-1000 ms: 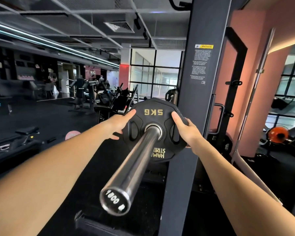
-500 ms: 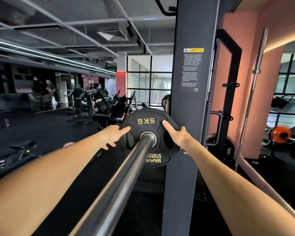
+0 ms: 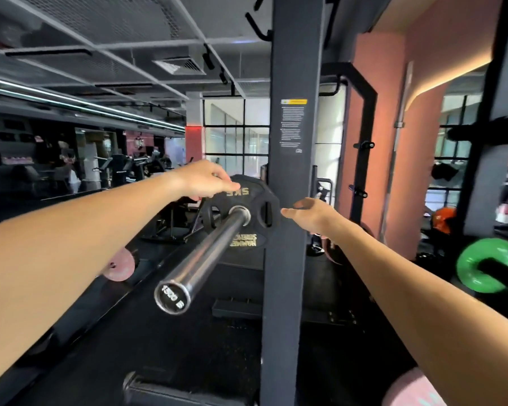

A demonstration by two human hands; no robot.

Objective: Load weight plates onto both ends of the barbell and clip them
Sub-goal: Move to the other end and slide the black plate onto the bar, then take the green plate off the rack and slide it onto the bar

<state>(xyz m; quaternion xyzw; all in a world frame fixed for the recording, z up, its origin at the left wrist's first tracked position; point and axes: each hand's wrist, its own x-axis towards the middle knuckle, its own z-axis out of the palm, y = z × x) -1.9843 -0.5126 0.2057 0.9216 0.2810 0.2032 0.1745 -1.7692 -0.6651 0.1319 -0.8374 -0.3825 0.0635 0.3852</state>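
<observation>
One black weight plate [image 3: 255, 212] sits on the one barbell sleeve [image 3: 205, 253] in view. Two bare hands reach toward it, the left hand [image 3: 205, 180] and the right hand [image 3: 311, 215]. Elsewhere I count one green plate [image 3: 481, 265] at the right, one pink plate [image 3: 119, 266] low on the left, and one dark rack upright [image 3: 290, 200] with one warning sticker [image 3: 292, 124].

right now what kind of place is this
A gym, most likely its free-weights area. A barbell carries a black 5 kg plate beside a dark rack upright, and rows of exercise machines fill the dim floor behind.
</observation>
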